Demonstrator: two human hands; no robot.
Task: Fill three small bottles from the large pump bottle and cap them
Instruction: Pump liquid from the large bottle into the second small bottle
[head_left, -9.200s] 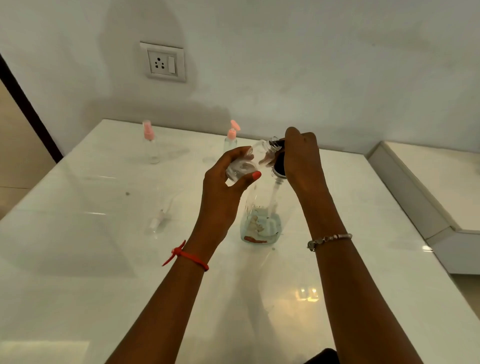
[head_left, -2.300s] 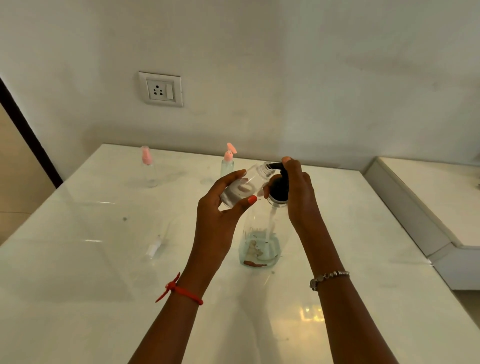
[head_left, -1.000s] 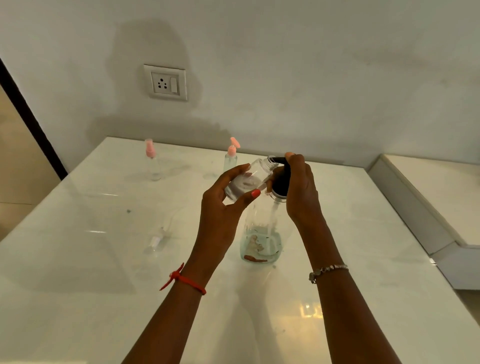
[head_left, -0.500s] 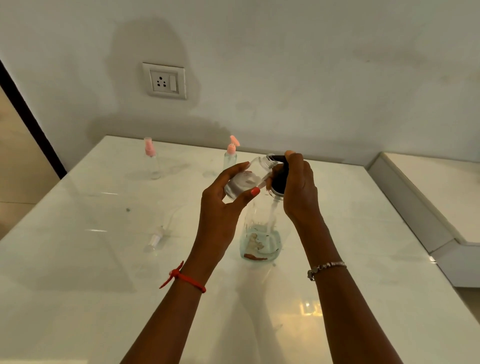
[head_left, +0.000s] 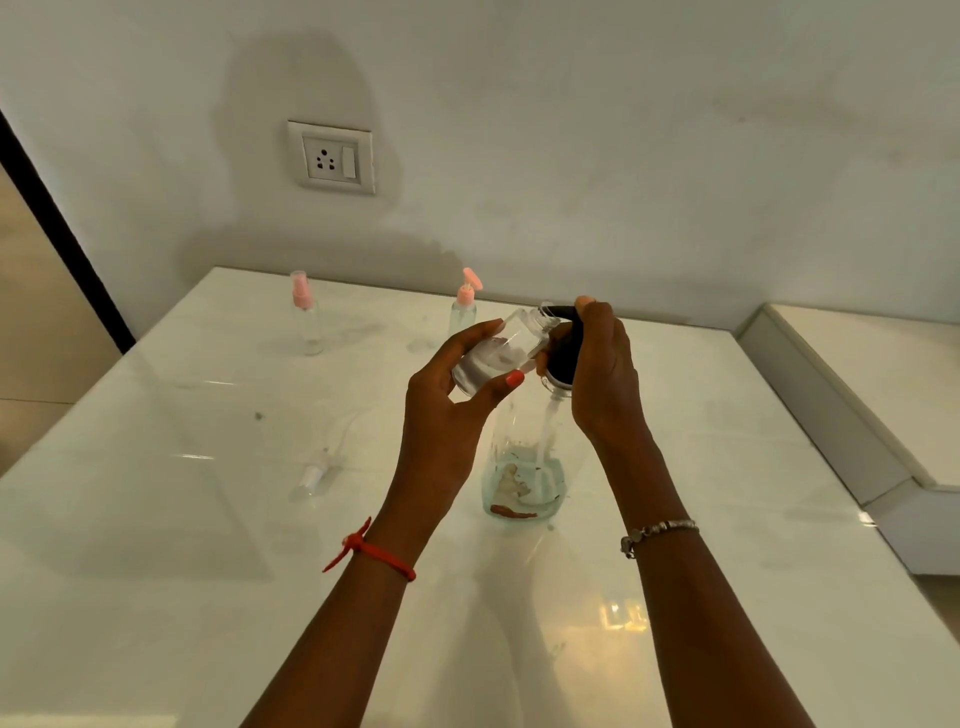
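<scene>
White glossy desk (head_left: 156, 571), set against a pale wall bearing a socket (head_left: 332, 158). Large pump bottle (head_left: 522, 483) stands upright at centre with a little liquid at its bottom. Right hand (head_left: 602, 374): grip clamped around the black pump head (head_left: 563, 358). Left hand (head_left: 447, 415): grip clamped on an uncapped small bottle (head_left: 498, 353), tilted, mouth at the spout. Left pink-topped bottle (head_left: 306, 317) and right pink-topped bottle (head_left: 464, 312) stand near the wall. Loose white cap (head_left: 317, 470) lies on the desk.
</scene>
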